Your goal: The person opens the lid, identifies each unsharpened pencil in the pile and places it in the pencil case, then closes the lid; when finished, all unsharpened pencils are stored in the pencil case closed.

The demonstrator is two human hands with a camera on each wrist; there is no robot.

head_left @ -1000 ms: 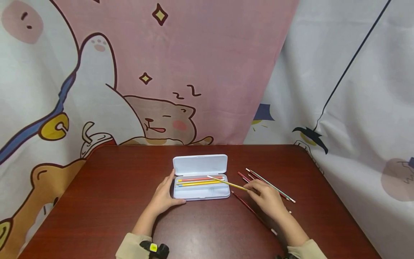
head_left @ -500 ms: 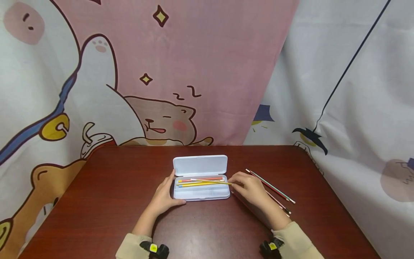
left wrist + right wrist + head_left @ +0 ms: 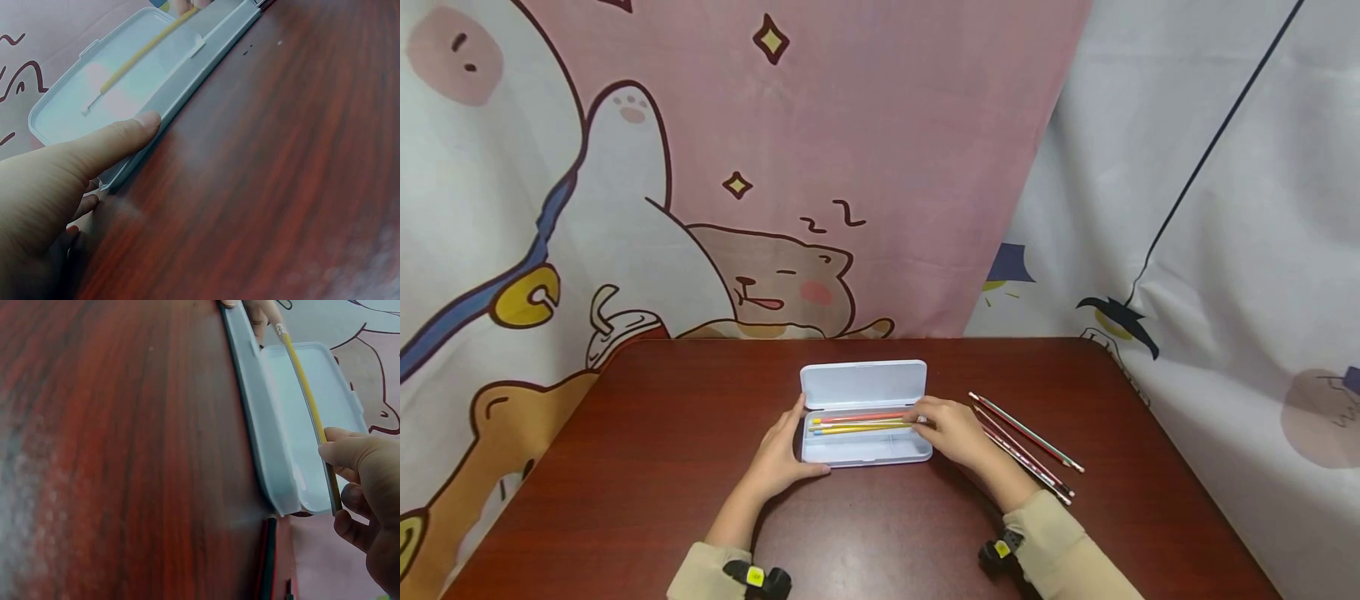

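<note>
A pale blue pencil case (image 3: 865,461) lies with its lid (image 3: 863,383) raised. My left hand (image 3: 778,454) grips its left end, thumb along the front wall and fingers round the side. In the right wrist view, my right hand (image 3: 381,469) pinches a yellow pencil (image 3: 304,381) between thumb and fingers. This pencil points left above the case, its white tip toward the left hand. Under it in the head view, several yellow and orange pencils (image 3: 850,430) lie in the back compartment. The front compartment (image 3: 842,447) shows a bare floor.
Right of the case, several pencils lie slantwise on the dark red table (image 3: 865,533): a teal one (image 3: 1022,425) and red or dark ones (image 3: 1026,457) beside it. A patterned cloth (image 3: 925,167) hangs behind the table's far edge.
My right hand has moved left with the yellow pencil, from over the loose pencils to the case's right end. The pencil has turned nearly level with the case. My left hand has stayed put.
</note>
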